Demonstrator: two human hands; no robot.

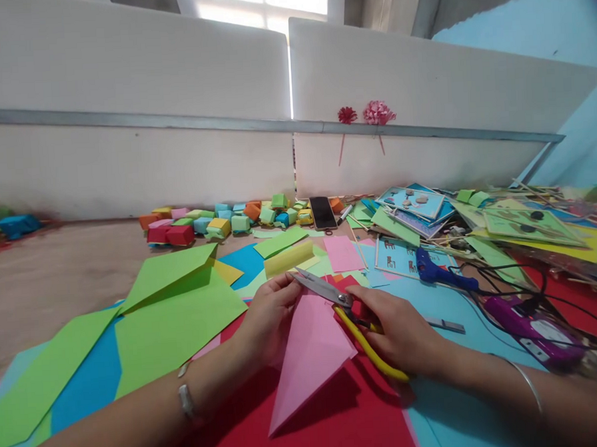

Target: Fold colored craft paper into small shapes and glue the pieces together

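In the middle of the view a folded piece of pink paper [313, 363] hangs over a red sheet [239, 427]. My left hand [276, 311] pinches the paper's upper edge between thumb and fingers. My right hand [391, 322] is closed around yellow-handled scissors [326, 289], their metal blades pointing left across the top of the pink paper. The blade tips reach close to my left fingertips. Part of the handles is hidden by my right fingers. Green paper sheets [176, 323] lie left of my left hand.
Small coloured paper blocks [218, 226] line the back beside a phone [322, 213]. On the right are a blue glue gun [444, 272], a purple power strip [534, 334] with tangled cords and a grey cutter [444, 325]. Picture cards [412, 201] pile up behind, before a white partition [133, 119].
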